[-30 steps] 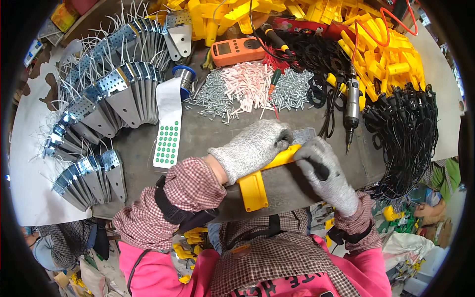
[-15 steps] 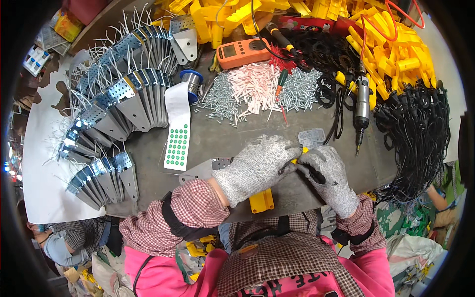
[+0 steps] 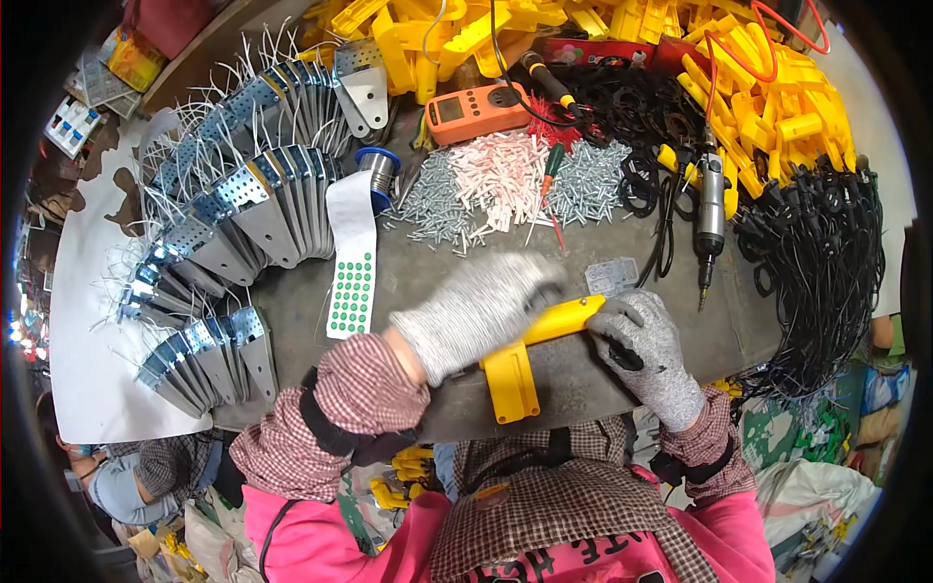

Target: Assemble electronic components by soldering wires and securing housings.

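My left hand (image 3: 481, 313), in a grey knit glove, is smeared by motion above the middle of the table; its fingers cannot be made out. A long yellow plastic housing (image 3: 562, 320) reaches out from beneath it toward the right. My right hand (image 3: 643, 352), gloved in grey with dark fingertips, grips the right end of that housing between thumb and fingers. Another yellow plastic piece (image 3: 511, 387), with holes at its near end, lies at the table's front edge below my left hand. Just beyond my right hand lies a small clear plastic piece (image 3: 611, 276).
Metal brackets with white wires (image 3: 267, 219) stand in rows at left, beside a green-dotted sticker sheet (image 3: 352, 291) and a solder spool (image 3: 377, 175). Screws (image 3: 437, 199), pale sleeves (image 3: 501, 170) and an orange meter (image 3: 476, 113) lie beyond. A power screwdriver (image 3: 711, 209) and black cables (image 3: 816, 272) are right.
My left hand has moved left and slightly up, exposing much of the yellow housing. The grey bracket that showed by the left wrist is now out of sight. My right hand stays nearly in place.
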Demonstrator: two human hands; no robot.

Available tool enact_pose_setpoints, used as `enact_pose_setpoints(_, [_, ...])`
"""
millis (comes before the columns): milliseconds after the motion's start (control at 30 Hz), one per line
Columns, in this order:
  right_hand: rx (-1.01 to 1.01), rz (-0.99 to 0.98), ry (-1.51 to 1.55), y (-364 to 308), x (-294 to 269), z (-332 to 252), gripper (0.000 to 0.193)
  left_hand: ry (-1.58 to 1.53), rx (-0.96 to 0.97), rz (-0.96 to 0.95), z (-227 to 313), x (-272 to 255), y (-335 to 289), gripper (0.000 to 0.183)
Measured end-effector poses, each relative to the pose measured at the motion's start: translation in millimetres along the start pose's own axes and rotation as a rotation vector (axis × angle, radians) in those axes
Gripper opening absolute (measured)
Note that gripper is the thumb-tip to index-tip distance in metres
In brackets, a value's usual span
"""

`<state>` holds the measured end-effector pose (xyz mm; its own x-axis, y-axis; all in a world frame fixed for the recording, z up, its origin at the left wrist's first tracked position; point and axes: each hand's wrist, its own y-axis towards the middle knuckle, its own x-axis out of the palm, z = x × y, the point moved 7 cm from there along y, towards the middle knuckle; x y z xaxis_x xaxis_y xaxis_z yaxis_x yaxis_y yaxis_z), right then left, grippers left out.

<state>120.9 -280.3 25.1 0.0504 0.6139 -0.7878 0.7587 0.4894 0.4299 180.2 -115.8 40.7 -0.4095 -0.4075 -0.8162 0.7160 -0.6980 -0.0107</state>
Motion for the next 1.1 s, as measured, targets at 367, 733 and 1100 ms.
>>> enact_pose_setpoints(367, [-0.081, 0.14, -0.016, -3.5, 3.2, 5.5, 0.034, 0.663, -0.067, -0.09, -60.8, -17.5, 8.3, 0.026])
enact_pose_setpoints(733, [-0.001, 0.035, -0.05, 16.3, 6.6, -5.7, 0.052, -0.743, -0.257, 0.062, -53.5, -10.4, -61.4, 0.028])
enact_pose_setpoints(1100, [-0.054, 0.083, -0.196, 4.3, 2.8, -4.3, 0.042, -0.04, 0.034, 0.153, 2.9, -11.2, -51.6, 0.05])
